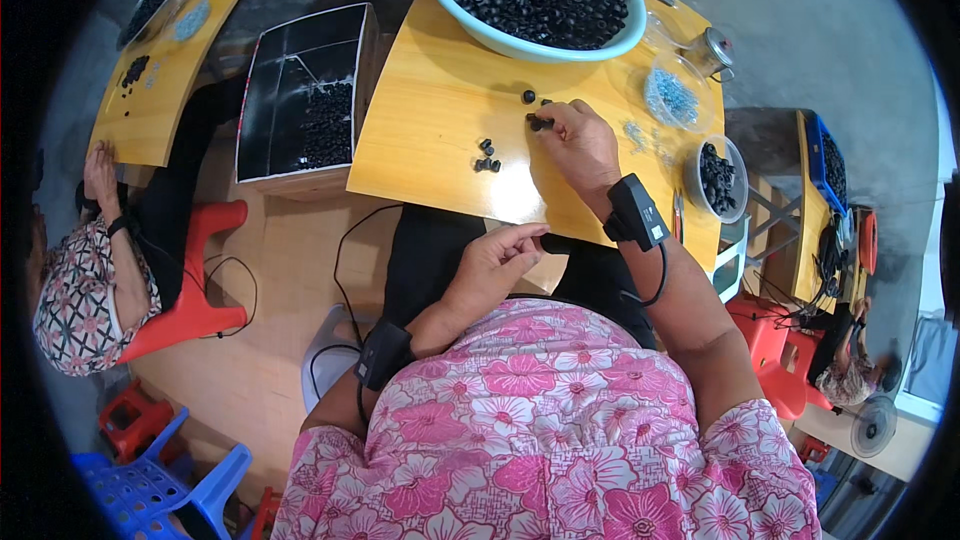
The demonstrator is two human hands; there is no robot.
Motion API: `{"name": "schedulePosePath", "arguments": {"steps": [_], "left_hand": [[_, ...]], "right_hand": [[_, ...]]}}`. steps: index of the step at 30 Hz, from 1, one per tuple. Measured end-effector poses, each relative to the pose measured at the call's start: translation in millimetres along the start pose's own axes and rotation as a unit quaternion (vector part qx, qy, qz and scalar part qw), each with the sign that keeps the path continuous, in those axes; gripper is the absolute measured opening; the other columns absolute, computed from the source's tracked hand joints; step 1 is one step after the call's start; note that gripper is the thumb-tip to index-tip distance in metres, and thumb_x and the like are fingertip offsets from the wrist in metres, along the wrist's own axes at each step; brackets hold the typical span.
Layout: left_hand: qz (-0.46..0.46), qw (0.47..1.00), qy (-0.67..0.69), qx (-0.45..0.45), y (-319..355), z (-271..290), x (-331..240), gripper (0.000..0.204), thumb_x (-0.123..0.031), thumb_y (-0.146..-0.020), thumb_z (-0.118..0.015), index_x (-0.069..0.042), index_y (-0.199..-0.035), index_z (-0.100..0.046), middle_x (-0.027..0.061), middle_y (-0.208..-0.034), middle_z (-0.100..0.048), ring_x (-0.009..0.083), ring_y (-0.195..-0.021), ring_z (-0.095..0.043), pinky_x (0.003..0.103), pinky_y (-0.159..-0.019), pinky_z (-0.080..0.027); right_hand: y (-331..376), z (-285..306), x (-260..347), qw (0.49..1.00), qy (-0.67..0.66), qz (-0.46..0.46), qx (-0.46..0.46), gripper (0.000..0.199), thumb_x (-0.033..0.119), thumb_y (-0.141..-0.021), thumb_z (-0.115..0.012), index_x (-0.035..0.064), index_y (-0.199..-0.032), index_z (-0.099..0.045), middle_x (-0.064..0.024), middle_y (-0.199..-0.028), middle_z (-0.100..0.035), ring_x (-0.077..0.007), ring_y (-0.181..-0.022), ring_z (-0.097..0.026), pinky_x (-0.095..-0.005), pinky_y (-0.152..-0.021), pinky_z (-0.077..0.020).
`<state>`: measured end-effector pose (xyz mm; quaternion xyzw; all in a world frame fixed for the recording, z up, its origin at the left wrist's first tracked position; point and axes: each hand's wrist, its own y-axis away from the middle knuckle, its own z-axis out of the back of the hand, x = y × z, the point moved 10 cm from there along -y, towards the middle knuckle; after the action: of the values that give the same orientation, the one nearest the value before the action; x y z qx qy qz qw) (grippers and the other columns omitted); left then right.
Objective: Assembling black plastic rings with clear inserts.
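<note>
My right hand [580, 148] is over the yellow table, its thumb and fingers closed at a small black part [541, 124]. Another black piece [529, 97] lies just beyond the fingertips. Closer to me is a small group of black parts [487, 162]. My left hand [496, 265] is at the table's near edge, its fingers curled and the thumb brought toward the index finger. What lies between those fingertips, if anything, is too small to make out. Each wrist has a black strapped-on device with a cable.
A light-blue basin [465, 32] heaped with black rings stands at the table's far side. At right are a tub of clear bluish pieces [672, 95], a tub of black parts [716, 180], a metal canister [712, 52] and scissors [678, 215]. A box [300, 110] stands left; co-workers sit both sides.
</note>
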<state>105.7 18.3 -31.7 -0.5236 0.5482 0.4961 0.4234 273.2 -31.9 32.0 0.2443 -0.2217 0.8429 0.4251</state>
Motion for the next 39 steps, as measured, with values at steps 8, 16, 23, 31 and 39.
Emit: {"name": "schedulePosePath", "arguments": {"steps": [8, 16, 23, 31, 39], "left_hand": [[0.004, 1.0, 0.008, -0.006, 1.6, 1.0, -0.5, 0.035, 0.0, -0.089, -0.06, 0.001, -0.124, -0.06, -0.0011, -0.084, -0.056, 0.0043, -0.074, -0.05, 0.018, -0.071, -0.044], [0.001, 1.0, 0.021, -0.004, 1.3, -1.2, 3.1, 0.028, -0.001, -0.091, -0.058, 0.001, -0.118, -0.063, 0.0007, -0.086, -0.061, 0.0062, -0.079, -0.056, 0.02, -0.073, -0.046], [0.036, 0.994, 0.088, -0.049, 2.4, 8.7, 12.6, 0.032, -0.003, -0.092, -0.059, 0.0, -0.124, -0.058, 0.0027, -0.101, -0.063, 0.0073, -0.092, -0.059, 0.022, -0.083, -0.047], [-0.013, 0.993, 0.061, -0.103, -3.5, 16.9, 5.4, 0.046, -0.005, -0.089, -0.061, 0.003, -0.134, -0.051, 0.005, -0.092, -0.064, 0.0067, -0.079, -0.059, 0.022, -0.073, -0.05], [0.037, 0.995, 0.012, -0.091, -12.2, 9.9, 6.5, 0.042, -0.011, -0.092, -0.06, 0.005, -0.131, -0.053, 0.0057, -0.087, -0.068, 0.0072, -0.071, -0.061, 0.021, -0.066, -0.049]], "right_hand": [[1.1, -4.6, 0.2, 0.999, 0.029, 0.004, 0.014, 0.016, 0.013, -0.08, -0.063, 0.0084, -0.095, -0.068, -0.0134, -0.091, -0.063, -0.0338, -0.084, -0.063, -0.0421, -0.075, -0.0504], [14.2, -6.7, 6.3, 0.996, 0.058, 0.043, 0.052, 0.014, 0.014, -0.081, -0.062, 0.0069, -0.092, -0.066, -0.0145, -0.093, -0.063, -0.0347, -0.084, -0.062, -0.0423, -0.075, -0.0503], [37.6, -11.7, 1.3, 0.993, -0.044, -0.009, 0.111, 0.018, 0.016, -0.078, -0.065, 0.0061, -0.093, -0.066, -0.0144, -0.085, -0.064, -0.0323, -0.076, -0.063, -0.0393, -0.069, -0.0503], [65.0, -10.1, 7.7, 0.993, -0.057, 0.055, 0.091, 0.022, 0.018, -0.076, -0.068, 0.0055, -0.094, -0.066, -0.0104, -0.079, -0.062, -0.0244, -0.067, -0.062, -0.0343, -0.062, -0.0499], [84.0, -9.0, 6.6, 0.991, -0.074, 0.1, 0.05, 0.02, 0.017, -0.076, -0.071, 0.0058, -0.092, -0.065, -0.0101, -0.074, -0.059, -0.0262, -0.067, -0.06, -0.0359, -0.061, -0.0486]]}}
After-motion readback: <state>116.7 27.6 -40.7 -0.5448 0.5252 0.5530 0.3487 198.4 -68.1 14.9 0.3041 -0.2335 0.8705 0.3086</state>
